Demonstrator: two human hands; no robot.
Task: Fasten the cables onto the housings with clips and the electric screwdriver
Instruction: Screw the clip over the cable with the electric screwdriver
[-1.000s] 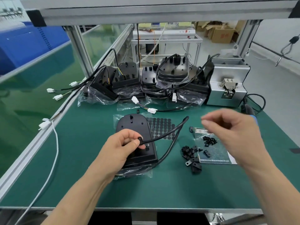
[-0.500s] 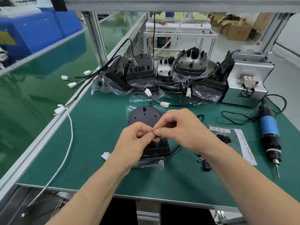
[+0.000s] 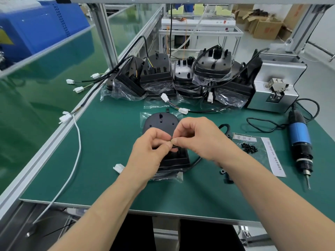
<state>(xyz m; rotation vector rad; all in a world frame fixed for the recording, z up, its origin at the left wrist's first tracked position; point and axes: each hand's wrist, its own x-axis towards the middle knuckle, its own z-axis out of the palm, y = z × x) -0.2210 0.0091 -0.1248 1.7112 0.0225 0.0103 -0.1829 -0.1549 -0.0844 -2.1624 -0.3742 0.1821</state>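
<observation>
Housing: found flat on the green bench at frame centre, in a clear bag, partly covered by both hands. Cable: seen looping out to the right of the housing and passing under the right wrist.

Left grip and right grip: met over the housing, fingers curled, fingertips touching. A small dark part is pinched between them; whether it is a clip or the cable cannot be told.

Loose clips are noted on the bench just beside the right forearm. A screwdriver is laid at the right of the frame, bit toward the lower edge, untouched. Screws lie between it and the right grip. More bagged housings are stacked at upper centre, with a metal box just to their right.
</observation>
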